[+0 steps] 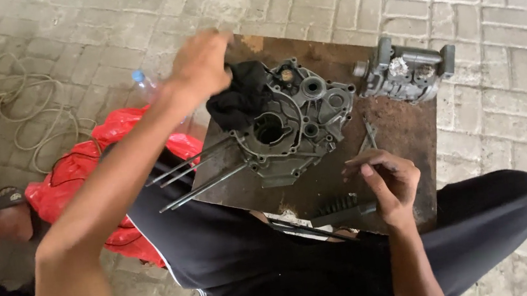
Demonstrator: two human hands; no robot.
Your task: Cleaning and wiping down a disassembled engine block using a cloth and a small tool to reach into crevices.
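The person sits on the paved ground with a small rusty-brown bench (402, 134) between the knees; on it lies a grey engine crankcase half (294, 121), flat, with its open side up and long studs (196, 173) sticking out from its near-left edge past the bench; the left hand (200, 65) is clenched around a black rag (240, 97) and presses it against the upper-left corner of the crankcase; the right hand (388, 179) hovers over the near-right part of the bench, fingers curled on a thin metal tool (369, 135) whose tip points toward the casing, just beside it but not touching; a dark ribbed part (341, 209) lies at the near edge of the bench below that hand; a second grey engine part (405, 70) stands on the far-right corner, well apart from the crankcase; to the left on the ground are a red plastic bag (73, 178), a clear bottle with a blue cap (145, 85) and a loose coil of rope (24, 110).
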